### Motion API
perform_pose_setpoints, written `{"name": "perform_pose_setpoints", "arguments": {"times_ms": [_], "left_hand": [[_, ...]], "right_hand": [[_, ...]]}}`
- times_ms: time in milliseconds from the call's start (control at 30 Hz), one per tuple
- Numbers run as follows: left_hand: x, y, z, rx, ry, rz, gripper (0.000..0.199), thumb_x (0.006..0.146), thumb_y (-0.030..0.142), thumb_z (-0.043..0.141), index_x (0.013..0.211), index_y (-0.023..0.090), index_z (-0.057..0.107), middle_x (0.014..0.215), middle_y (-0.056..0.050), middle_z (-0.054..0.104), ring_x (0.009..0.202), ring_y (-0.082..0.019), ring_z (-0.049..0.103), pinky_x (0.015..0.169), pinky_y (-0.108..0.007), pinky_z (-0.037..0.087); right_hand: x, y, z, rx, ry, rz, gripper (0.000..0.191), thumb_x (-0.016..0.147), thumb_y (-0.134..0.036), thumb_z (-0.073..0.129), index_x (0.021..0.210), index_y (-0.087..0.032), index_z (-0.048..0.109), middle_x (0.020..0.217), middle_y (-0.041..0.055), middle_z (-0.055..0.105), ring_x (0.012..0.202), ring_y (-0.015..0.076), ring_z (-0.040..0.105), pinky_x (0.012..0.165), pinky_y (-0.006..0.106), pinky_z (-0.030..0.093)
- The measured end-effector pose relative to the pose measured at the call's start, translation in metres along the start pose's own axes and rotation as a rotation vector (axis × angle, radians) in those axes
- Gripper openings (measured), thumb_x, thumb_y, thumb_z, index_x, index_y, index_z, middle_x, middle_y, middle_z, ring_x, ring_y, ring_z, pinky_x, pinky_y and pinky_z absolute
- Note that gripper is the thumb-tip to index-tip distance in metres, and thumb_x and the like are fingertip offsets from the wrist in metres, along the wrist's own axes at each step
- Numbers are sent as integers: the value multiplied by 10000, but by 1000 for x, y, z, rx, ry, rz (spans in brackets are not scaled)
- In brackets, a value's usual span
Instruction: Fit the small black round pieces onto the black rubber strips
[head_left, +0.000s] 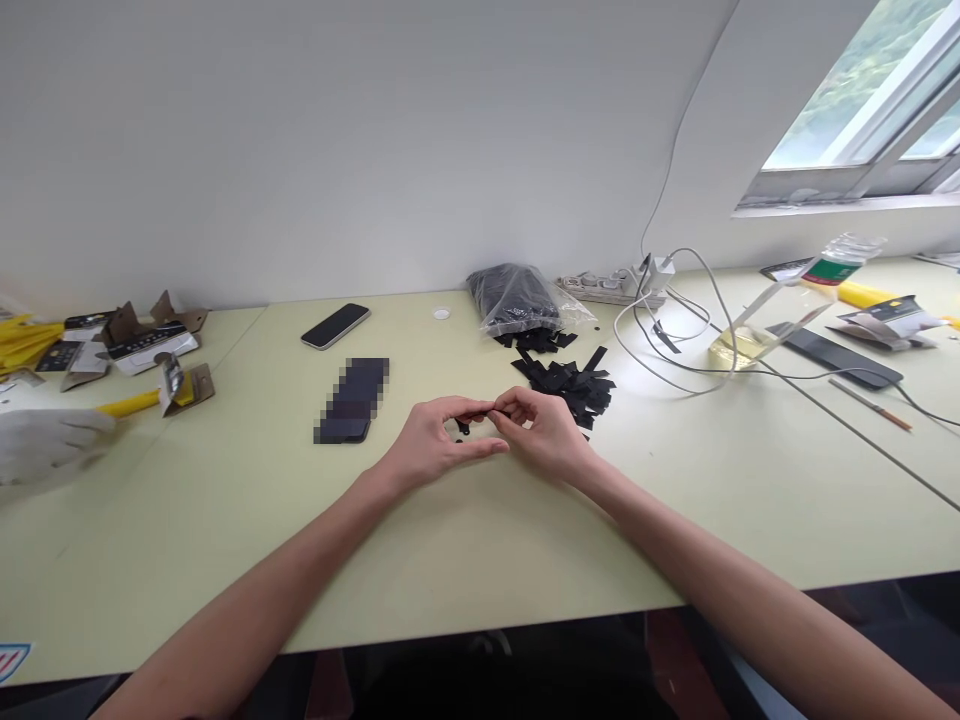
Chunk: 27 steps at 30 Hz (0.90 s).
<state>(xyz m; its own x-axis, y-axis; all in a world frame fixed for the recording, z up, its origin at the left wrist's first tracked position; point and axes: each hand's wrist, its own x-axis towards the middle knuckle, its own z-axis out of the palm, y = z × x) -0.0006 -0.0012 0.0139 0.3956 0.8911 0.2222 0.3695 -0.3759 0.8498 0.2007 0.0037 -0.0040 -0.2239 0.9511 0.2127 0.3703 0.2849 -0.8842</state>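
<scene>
Both of my hands meet over the middle of the pale green table (480,560). My left hand (442,437) pinches a small black piece (480,413) between its fingers, with the thumb stretched out to the right. The fingertips of my right hand (536,428) close on the same piece from the right. More small black bits (463,428) show under my left fingers, partly hidden. Just behind my right hand lies a loose pile of black strips (574,385). A clear plastic bag (517,297) full of black pieces sits behind that pile.
Two phones, one dark (335,326) and one partly pixelated (349,410), lie left of my hands. White cables (705,385), a tilted plastic bottle (795,300) and a black phone (844,357) are at right. A co-worker's gloved hand (49,443) is near a yellow-handled item (131,405) at left.
</scene>
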Motion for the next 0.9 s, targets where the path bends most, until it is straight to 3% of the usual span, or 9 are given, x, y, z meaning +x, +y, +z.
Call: {"name": "perform_pose_setpoints", "arguments": {"times_ms": [167, 267, 400, 667, 767, 900], "left_hand": [[1, -3, -2, -15, 23, -54, 292, 939, 433, 628, 1059, 229, 800, 1017, -59, 781, 880, -203, 694, 738, -283, 540], [2, -5, -5, -45, -11, -86, 285, 939, 407, 619, 1062, 209, 782, 958, -53, 775, 793, -175, 675, 663, -263, 512], [2, -4, -6, -47, 31, -45, 253, 930, 365, 624, 1107, 217, 728, 1070, -53, 755, 925, -181, 689, 714, -249, 520], [2, 0, -6, 101, 45, -34, 311, 939, 356, 585, 1219, 232, 641, 930, -29, 716, 833, -159, 652, 607, -223, 465], [4, -3, -19, 224, -4, -3, 281, 942, 341, 584, 1188, 229, 659, 893, -24, 680, 790, -160, 634, 626, -242, 474], [5, -6, -36, 390, -150, 91, 187, 936, 329, 601, 1029, 252, 744, 964, -58, 657, 942, -213, 620, 703, -279, 491]], "right_hand": [[0, 1, -1, 40, -61, -1, 179, 894, -358, 652, 895, -190, 713, 769, 35, 712, 710, 169, 634, 624, 285, 468], [0, 3, -1, 105, -111, 29, 217, 902, -398, 656, 918, -190, 718, 794, 43, 723, 718, 172, 643, 642, 294, 485], [1, 3, -1, 134, -87, 44, 222, 899, -376, 656, 990, -190, 736, 874, 57, 750, 776, 184, 670, 677, 300, 496], [0, -4, -1, 41, -42, -14, 161, 878, -304, 625, 871, -181, 728, 782, 36, 722, 714, 166, 631, 659, 291, 475], [0, -5, -4, 14, 6, -5, 139, 854, -294, 634, 838, -183, 715, 759, 31, 701, 683, 156, 606, 620, 282, 456], [0, -9, -10, 19, 50, 5, 134, 847, -285, 617, 821, -183, 701, 767, 40, 697, 688, 160, 608, 605, 283, 449]]}}
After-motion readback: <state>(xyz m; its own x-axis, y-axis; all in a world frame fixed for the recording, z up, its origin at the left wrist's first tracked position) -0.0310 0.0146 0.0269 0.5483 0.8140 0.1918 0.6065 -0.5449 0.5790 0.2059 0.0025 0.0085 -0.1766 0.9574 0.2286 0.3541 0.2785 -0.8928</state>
